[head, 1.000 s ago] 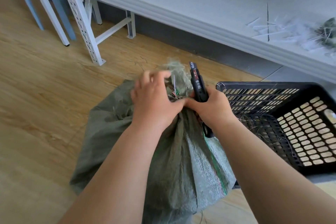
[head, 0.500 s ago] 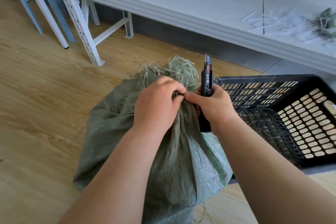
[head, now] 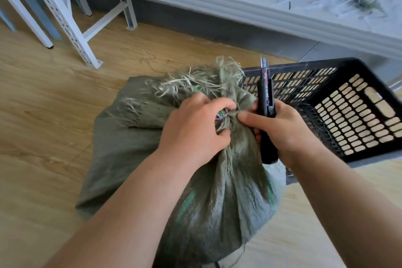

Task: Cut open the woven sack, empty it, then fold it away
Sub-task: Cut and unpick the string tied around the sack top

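Hands pinch sack neck (knife in right).

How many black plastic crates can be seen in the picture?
1. The black crate stands on the floor to the right of the green sack, just behind the right hand. Others may be outside the view.

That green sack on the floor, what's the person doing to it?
A person is working at the tied neck of the green woven sack. The left hand pinches the bunched top, where a tie wraps the neck. The right hand presses a finger there too while holding a black utility knife, blade pointing up. The sack looks full and closed. An empty black crate sits beside it.
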`<state>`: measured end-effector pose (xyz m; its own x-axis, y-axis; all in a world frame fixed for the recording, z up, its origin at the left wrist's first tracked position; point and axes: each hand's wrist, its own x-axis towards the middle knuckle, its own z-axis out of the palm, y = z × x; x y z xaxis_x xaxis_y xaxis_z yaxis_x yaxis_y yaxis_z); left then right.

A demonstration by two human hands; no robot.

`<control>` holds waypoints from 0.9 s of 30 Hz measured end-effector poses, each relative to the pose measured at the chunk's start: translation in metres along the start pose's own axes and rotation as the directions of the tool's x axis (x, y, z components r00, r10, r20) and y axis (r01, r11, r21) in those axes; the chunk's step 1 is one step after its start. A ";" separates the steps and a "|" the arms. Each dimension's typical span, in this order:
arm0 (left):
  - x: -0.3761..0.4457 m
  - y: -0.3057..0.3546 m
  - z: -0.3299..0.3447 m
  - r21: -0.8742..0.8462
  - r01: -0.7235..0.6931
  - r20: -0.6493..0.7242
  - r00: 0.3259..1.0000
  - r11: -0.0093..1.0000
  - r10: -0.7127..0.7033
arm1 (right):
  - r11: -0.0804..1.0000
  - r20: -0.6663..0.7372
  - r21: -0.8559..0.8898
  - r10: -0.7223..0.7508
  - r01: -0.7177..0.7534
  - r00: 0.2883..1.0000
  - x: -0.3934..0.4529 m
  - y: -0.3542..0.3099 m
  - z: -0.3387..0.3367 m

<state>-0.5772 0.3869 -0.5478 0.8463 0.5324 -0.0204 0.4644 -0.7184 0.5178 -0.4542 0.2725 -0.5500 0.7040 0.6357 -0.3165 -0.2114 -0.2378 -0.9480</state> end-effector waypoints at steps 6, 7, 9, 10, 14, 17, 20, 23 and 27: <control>-0.002 0.011 0.021 0.047 0.061 0.053 0.997 0.997 -0.063 | 0.999 -0.008 0.052 -0.016 0.016 1.000 -0.005 0.024 -0.014; -0.002 0.011 0.021 0.031 0.091 0.037 0.995 0.995 -0.092 | 0.999 -0.006 0.013 -0.044 0.044 0.999 -0.006 0.023 -0.013; -0.004 0.015 0.018 0.028 0.126 -0.015 0.992 0.992 -0.125 | 0.995 -0.012 -0.041 -0.094 0.093 0.996 -0.010 0.021 -0.012; -0.006 0.019 0.018 0.032 0.129 -0.043 0.991 0.991 -0.127 | 0.993 -0.023 -0.043 -0.111 0.110 0.994 -0.014 0.020 -0.013; -0.019 0.031 0.027 0.023 0.139 -0.094 0.986 0.990 -0.137 | 0.993 -0.018 -0.057 -0.101 0.100 0.995 -0.017 0.025 -0.013; -0.015 0.032 0.038 0.007 0.165 -0.059 0.985 0.986 -0.164 | 0.998 0.007 -0.060 0.001 -0.001 1.000 -0.009 0.038 -0.014; -0.009 0.031 0.043 -0.019 0.182 -0.041 0.982 0.983 -0.183 | 0.993 0.050 0.062 0.099 -0.102 0.994 -0.004 0.043 -0.019; -0.009 0.032 0.043 -0.006 0.142 -0.032 0.989 0.990 -0.142 | 0.987 0.032 0.122 0.105 -0.108 0.994 -0.005 0.043 -0.021; -0.010 0.035 0.041 0.032 0.024 -0.096 0.995 0.999 -0.021 | 0.971 -0.011 0.217 0.103 -0.099 0.995 -0.007 0.042 -0.022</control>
<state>-0.5590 0.3381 -0.5644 0.8072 0.5881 0.0512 0.4929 -0.7192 0.4898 -0.4531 0.2418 -0.5867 0.6857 0.5997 -0.4125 -0.4220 -0.1342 -0.8966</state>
